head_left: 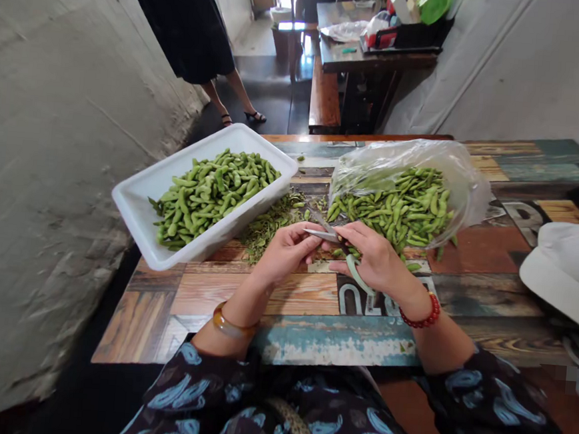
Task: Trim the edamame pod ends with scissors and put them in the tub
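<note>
My right hand (374,254) is wrapped round a pair of scissors (354,272) with pale green handles, their blades parted and pointing left. Close by the blades, the fingers and thumb of my left hand (289,250) are pinched together; whatever they hold is hidden. Left of my hands, a white plastic tub (144,185) contains a heap of green soybean pods (211,191). Beyond my right hand, more pods (405,203) spill from a clear plastic bag (461,170) lying on its side. Between tub and bag lies a pile of trimmed green scraps (272,222).
Everything rests on a patchwork wooden table (213,291). A white cap (574,259) sits at the right edge. A bare wall (51,125) runs along the left. Further back are a person in a dark skirt (184,21), a bench (325,96) and a second, cluttered table (339,57).
</note>
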`<state>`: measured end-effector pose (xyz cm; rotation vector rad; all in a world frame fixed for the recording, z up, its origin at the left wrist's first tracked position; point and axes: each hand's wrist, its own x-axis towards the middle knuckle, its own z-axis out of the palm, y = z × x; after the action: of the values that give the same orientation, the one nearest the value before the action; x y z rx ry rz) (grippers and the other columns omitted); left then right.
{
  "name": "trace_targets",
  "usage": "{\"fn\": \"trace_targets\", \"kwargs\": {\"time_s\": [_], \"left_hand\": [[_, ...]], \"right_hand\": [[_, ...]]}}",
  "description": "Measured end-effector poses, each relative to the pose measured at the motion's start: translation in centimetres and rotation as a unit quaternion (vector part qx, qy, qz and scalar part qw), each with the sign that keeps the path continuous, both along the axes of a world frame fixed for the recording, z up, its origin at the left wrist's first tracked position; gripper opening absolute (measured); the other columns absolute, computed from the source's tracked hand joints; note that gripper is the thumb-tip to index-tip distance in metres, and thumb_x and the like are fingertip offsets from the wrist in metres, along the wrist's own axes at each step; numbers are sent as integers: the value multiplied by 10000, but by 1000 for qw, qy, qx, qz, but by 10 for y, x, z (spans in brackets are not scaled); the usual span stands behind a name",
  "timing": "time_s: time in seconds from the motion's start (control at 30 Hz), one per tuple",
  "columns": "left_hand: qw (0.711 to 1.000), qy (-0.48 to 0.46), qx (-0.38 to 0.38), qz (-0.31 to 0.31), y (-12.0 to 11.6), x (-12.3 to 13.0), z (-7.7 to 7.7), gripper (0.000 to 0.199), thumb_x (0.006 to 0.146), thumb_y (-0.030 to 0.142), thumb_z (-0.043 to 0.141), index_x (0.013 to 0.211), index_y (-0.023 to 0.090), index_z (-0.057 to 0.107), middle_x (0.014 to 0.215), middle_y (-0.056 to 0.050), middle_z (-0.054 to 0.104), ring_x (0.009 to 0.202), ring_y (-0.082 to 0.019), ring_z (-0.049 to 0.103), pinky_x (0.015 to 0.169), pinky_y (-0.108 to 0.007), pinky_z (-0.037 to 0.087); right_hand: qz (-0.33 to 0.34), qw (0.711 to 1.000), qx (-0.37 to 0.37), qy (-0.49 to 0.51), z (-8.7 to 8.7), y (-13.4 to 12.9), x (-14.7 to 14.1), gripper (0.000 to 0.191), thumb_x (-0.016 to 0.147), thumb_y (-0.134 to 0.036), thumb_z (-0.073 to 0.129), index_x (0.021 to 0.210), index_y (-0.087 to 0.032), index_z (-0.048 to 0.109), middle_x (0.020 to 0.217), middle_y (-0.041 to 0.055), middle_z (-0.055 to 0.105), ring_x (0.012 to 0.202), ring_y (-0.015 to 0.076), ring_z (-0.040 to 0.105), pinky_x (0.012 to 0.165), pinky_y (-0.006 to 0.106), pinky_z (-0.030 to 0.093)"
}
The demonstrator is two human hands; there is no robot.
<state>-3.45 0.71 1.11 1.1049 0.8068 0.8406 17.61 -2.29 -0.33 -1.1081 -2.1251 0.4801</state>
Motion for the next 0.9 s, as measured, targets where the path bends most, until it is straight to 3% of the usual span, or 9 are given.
{"fn": "trace_targets", "kwargs": {"time_s": [0.2, 0.67, 0.77, 0.9], "left_hand": [[1000, 17, 19, 6, -4, 5, 3, 324, 751, 433, 770, 899, 147, 723, 716, -31, 697, 427, -52, 463, 405, -193, 337], [998, 48, 40, 14, -7, 5, 3, 307, 763, 447, 755, 844, 155, 703, 703, -30, 697, 410, -55, 456, 405, -203, 332], [996, 73, 56, 16, -7, 5, 3, 278, 790, 425, 732, 837, 152, 712, 649, -12, 657, 427, -63, 450, 413, -207, 325], [990, 70, 108, 65, -3, 3, 1, 205, 755, 341, 774, 831, 153, 736, 659, -1, 613, 547, -77, 493, 496, -198, 377]], "right_hand": [[-8, 1000, 18, -20, -1, -1, -2, 604, 797, -369, 772, 1340, -236, 545, 1151, 121, 633, 1030, 296, 634, 899, 475, 555], [4, 999, 41, -17, -2, -2, -5, 533, 849, -349, 721, 1329, -208, 538, 1123, 134, 642, 1017, 292, 629, 877, 458, 553], [-7, 999, 30, -17, -3, -3, -5, 476, 883, -354, 683, 1318, -219, 545, 1068, 107, 649, 900, 246, 645, 796, 392, 565], [-52, 998, 31, 9, -6, 0, -5, 432, 880, -392, 684, 1254, -199, 585, 961, 74, 645, 725, 194, 613, 690, 347, 557]]}}
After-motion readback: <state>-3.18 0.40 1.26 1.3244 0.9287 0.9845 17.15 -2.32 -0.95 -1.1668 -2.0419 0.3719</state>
